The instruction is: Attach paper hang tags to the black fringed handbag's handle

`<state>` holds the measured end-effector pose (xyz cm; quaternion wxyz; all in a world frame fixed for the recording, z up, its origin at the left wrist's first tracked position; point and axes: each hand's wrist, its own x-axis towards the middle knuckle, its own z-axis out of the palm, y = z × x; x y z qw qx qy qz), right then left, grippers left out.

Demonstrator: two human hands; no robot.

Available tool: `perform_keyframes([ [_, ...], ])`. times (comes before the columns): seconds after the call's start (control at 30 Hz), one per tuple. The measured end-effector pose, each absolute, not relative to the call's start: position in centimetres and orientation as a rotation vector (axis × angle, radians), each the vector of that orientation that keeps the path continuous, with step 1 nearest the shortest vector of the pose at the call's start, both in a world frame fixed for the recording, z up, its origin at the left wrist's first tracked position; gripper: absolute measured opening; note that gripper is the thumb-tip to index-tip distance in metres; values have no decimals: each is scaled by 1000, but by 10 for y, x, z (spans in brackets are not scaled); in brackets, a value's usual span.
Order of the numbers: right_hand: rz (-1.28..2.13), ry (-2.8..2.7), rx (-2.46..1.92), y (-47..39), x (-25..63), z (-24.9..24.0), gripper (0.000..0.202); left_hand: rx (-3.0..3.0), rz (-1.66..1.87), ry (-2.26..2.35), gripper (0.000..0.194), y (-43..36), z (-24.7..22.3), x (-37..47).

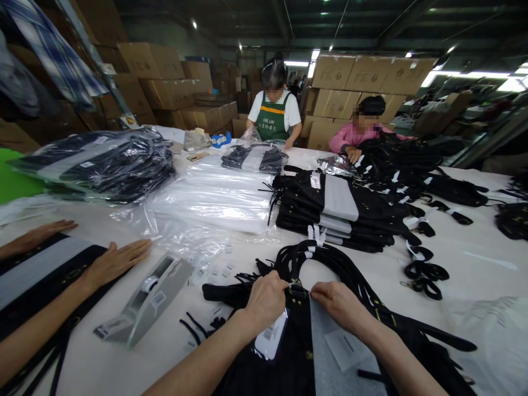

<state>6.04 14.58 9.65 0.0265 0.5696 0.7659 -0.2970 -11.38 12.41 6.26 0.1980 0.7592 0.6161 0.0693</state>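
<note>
Left hand [267, 300] and right hand [335, 302] pinch something unclear at bag [293, 352], tape dispenser [142, 305] at their nine o'clock.

A white counter [482, 258] is carrying a tape dispenser [167, 280]; a black tagged piece [292, 344] is lying to its right, while clear sleeves [210, 201], a plastic-wrapped pile [103, 165], banded black goods [377, 212] (I'm seeing several layers) and curled straps [427, 270] are resting beyond.
</note>
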Motion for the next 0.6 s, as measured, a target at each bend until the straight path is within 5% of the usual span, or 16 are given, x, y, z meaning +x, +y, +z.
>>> perform_keyframes([
  [0.33,-946,2393,1816,143,53,88,27,1967,221,1716,19,132,55,-111],
  [0.6,-948,2422,1854,137,53,86,28,2228,242,1701,24,124,52,-109],
])
